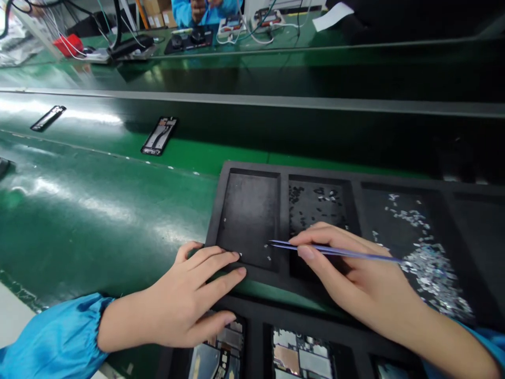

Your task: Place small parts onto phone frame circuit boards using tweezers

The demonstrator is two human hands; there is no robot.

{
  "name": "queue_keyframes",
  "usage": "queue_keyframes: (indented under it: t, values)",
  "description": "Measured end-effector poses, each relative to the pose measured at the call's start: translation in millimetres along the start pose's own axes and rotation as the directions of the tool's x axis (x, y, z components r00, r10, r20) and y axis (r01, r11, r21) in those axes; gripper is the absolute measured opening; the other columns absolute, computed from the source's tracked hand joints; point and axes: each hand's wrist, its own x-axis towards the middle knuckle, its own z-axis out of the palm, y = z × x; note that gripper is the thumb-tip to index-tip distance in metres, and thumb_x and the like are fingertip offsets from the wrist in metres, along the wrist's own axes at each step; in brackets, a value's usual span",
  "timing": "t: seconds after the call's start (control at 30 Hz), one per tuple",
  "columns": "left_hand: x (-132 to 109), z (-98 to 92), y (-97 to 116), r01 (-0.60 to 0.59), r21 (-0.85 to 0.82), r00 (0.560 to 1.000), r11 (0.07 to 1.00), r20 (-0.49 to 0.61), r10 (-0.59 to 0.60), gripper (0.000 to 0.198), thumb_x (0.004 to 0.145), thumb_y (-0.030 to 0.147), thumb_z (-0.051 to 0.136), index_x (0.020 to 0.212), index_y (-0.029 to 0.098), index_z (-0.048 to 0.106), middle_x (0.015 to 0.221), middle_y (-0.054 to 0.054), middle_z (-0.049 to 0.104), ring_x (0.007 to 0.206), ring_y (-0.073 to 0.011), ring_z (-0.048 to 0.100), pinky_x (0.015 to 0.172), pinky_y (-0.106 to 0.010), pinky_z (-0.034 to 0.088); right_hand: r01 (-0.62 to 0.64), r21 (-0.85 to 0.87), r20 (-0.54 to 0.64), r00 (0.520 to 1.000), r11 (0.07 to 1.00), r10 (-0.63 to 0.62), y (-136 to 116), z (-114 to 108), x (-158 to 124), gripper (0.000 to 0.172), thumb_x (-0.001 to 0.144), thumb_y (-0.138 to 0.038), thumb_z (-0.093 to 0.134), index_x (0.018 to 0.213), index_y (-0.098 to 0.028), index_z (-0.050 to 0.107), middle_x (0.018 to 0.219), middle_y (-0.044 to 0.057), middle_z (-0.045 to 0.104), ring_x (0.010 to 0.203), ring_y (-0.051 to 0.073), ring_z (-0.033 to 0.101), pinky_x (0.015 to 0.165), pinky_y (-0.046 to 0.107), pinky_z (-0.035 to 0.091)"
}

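My right hand (366,279) pinches a pair of purple tweezers (335,250), whose tips hover over the wall between the first two compartments of a black foam tray (284,221). Small silvery pieces (269,258) lie just below and left of the tips. My left hand (193,300) rests with outstretched fingers across the tray's lower left edge; a tiny bright piece shows by one fingertip. Below both hands, a second black tray (256,337) holds phone assemblies with exposed circuit boards (303,358), partly covered by my left hand.
Tiny dark parts (298,195) and a heap of silvery pieces (437,273) fill other compartments. Two open phone frames (160,136) (48,118) lie on the green surface. A metal rail (252,98) crosses behind. Across the bench are cables, devices and a person in blue sleeves (183,13).
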Motion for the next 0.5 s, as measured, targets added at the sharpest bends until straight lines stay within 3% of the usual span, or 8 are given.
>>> queue_keyframes:
  t: [0.1, 0.33, 0.5]
  values:
    - [0.1, 0.4, -1.0, 0.006, -0.012, 1.0, 1.0, -0.003, -0.006, 0.045, 0.105, 0.033, 0.047, 0.145, 0.012, 0.052, 0.148, -0.017, 0.054, 0.133, -0.0351, 0.05, 0.106, -0.05, 0.03, 0.074, 0.028, 0.034, 0.997, 0.997, -0.075, -1.3, -2.6, -2.2, 0.012, 0.102, -0.016, 0.054, 0.107, -0.024, 0.062, 0.09, 0.003, 0.068, 0.075, 0.016, 0.069, 0.06, 0.025, 0.053]
    - [-0.7, 2.1, -1.6, -0.002, -0.041, 1.0, 0.999, -0.019, 0.001, 0.045, 0.105, 0.033, 0.048, 0.144, 0.013, 0.053, 0.147, -0.018, 0.056, 0.132, -0.0357, 0.051, 0.105, -0.051, 0.032, 0.098, 0.069, 0.075, 0.992, 0.993, -0.103, -1.6, -1.0, -4.1, 0.017, 0.1, -0.013, 0.057, 0.11, -0.024, 0.065, 0.091, 0.003, 0.069, 0.071, 0.016, 0.068, 0.058, 0.026, 0.054]
    - [-0.2, 2.5, -6.3, -0.01, -0.113, 1.0, 0.994, -0.025, 0.008, 0.049, 0.102, 0.034, 0.054, 0.145, 0.013, 0.049, 0.149, -0.019, 0.053, 0.136, -0.0347, 0.049, 0.109, -0.051, 0.032, 0.152, 0.088, 0.11, 0.981, 0.984, -0.161, 1.8, 0.6, -10.4, 0.028, 0.096, -0.011, 0.064, 0.12, -0.026, 0.066, 0.097, 0.003, 0.072, 0.081, 0.02, 0.071, 0.072, 0.032, 0.059]
